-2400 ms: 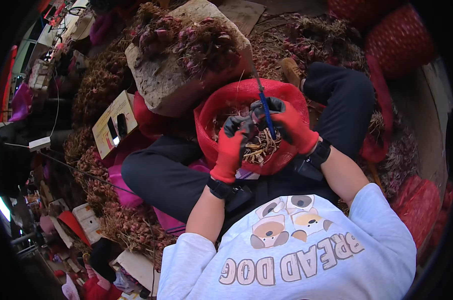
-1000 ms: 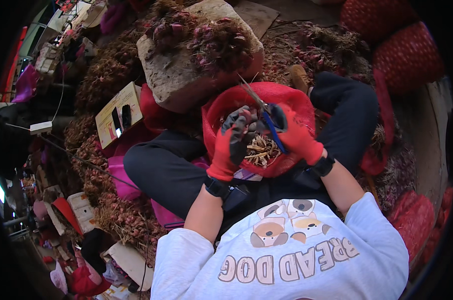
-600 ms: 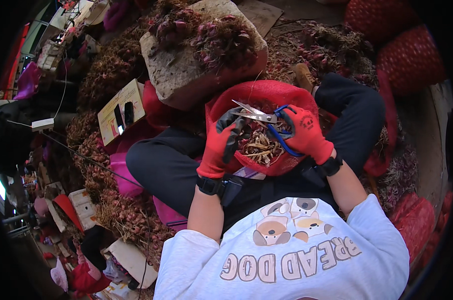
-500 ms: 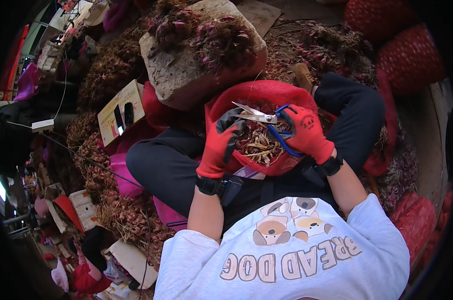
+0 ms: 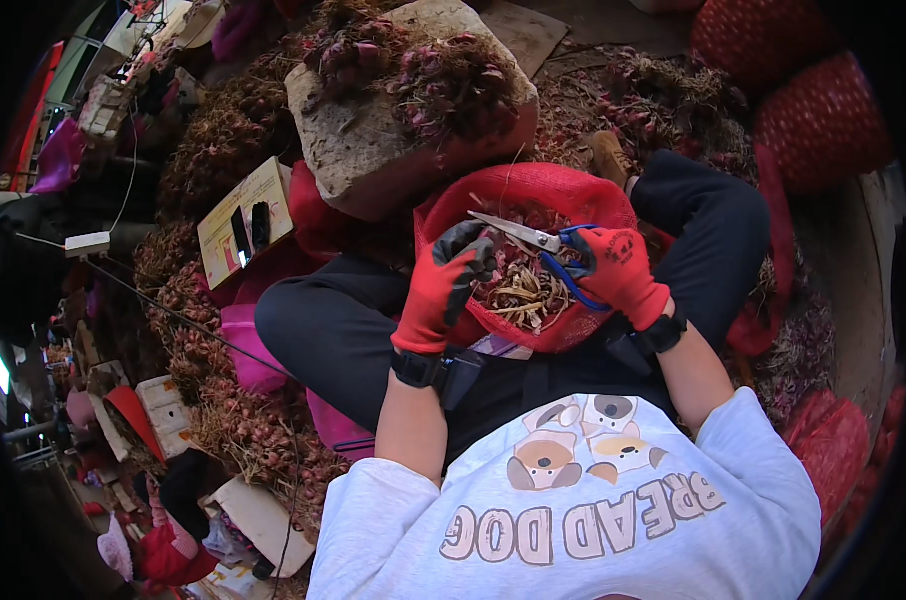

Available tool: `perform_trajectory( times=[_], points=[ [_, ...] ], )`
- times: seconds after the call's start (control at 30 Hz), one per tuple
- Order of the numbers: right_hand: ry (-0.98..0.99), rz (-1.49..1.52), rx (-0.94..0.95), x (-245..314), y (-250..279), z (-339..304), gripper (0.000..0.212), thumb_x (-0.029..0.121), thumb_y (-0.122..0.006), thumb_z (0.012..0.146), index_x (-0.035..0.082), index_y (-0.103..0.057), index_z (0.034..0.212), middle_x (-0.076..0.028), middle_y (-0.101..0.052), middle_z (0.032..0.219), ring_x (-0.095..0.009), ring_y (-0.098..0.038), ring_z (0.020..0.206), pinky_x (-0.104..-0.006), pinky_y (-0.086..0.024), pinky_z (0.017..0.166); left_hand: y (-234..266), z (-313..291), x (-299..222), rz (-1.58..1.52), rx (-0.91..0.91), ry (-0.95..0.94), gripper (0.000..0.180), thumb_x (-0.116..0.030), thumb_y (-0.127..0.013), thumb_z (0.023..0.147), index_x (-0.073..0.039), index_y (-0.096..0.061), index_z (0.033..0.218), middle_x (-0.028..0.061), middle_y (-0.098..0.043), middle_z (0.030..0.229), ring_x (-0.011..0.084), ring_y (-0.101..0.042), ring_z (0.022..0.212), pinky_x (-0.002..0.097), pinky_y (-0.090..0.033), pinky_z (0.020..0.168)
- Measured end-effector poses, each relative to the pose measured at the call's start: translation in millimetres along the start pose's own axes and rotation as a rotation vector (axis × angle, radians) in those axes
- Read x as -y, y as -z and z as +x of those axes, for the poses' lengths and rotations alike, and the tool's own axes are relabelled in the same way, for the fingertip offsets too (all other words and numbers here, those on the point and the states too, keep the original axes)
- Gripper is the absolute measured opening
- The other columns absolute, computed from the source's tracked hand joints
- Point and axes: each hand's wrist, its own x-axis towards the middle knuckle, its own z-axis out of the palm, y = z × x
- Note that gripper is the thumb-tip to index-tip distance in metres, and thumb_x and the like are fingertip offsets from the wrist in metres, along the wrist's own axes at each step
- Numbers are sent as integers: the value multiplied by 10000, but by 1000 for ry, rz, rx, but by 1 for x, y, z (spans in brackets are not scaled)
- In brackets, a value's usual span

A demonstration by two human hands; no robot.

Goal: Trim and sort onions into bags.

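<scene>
In my right hand [image 5: 621, 275], gloved in red, is a pair of scissors [image 5: 521, 231] with blue handles. Their blades lie together, pointing left toward my other hand. My left hand [image 5: 438, 290], in a red glove with dark fingers, is curled closed near the blade tips; whatever its fingers hold is hidden. Both hands are over a red mesh bag [image 5: 585, 188] standing open between my legs. Inside the bag lie dry stalk clippings [image 5: 525, 292] and reddish-purple bulbs that look like shallots.
Beyond the bag, a pale block [image 5: 348, 165] carries bunches of shallots [image 5: 453, 85]. More shallots [image 5: 248, 425] are heaped along the left. Two dark phone-like objects rest on a yellowish box [image 5: 223, 215]. Filled red mesh sacks [image 5: 823, 120] stand at the far right.
The scissor blades were spread apart and have come together. My left hand has stayed nearly in place, its fingers slightly shifted.
</scene>
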Motion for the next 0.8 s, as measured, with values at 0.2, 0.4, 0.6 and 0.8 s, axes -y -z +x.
perform_trajectory(
  times=[0.2, 0.4, 0.6, 0.8],
  points=[
    [-12, 20, -20, 6, 8, 3, 416, 307, -728, 662, 104, -593, 999, -99, -622, 897, -287, -617, 783, -375, -486, 682, -7, 2, -1, 386, -106, -317, 225, -51, -597, 861, 22, -603, 1074, -14, -596, 897, 14, -502, 735, 167, -423, 654],
    [8, -61, -35, 10, 2, 2, 398, 295, -721, 675, 107, -590, 1000, -101, -622, 907, -276, -616, 816, -378, -481, 699, -1, 5, 6, 319, -118, -284, 233, -32, -598, 850, 19, -603, 1078, -27, -588, 902, 2, -487, 730, 148, -407, 646],
    [-172, 211, 107, 1, -4, 0, 396, 304, -724, 703, 83, -627, 1017, -98, -653, 864, -267, -633, 795, -352, -475, 703, -9, 5, 4, 47, -97, -133, 255, -81, -585, 876, -1, -582, 1118, 11, -614, 932, 27, -509, 695, 161, -428, 619],
    [-320, 647, 113, 13, 11, 17, 305, 275, -679, 789, 63, -659, 1008, -120, -667, 842, -217, -646, 753, -328, -460, 698, -1, -8, -18, -690, 185, 114, 347, -184, -488, 943, -50, -468, 1262, 80, -598, 1070, 92, -549, 749, 201, -461, 631]
  ],
)
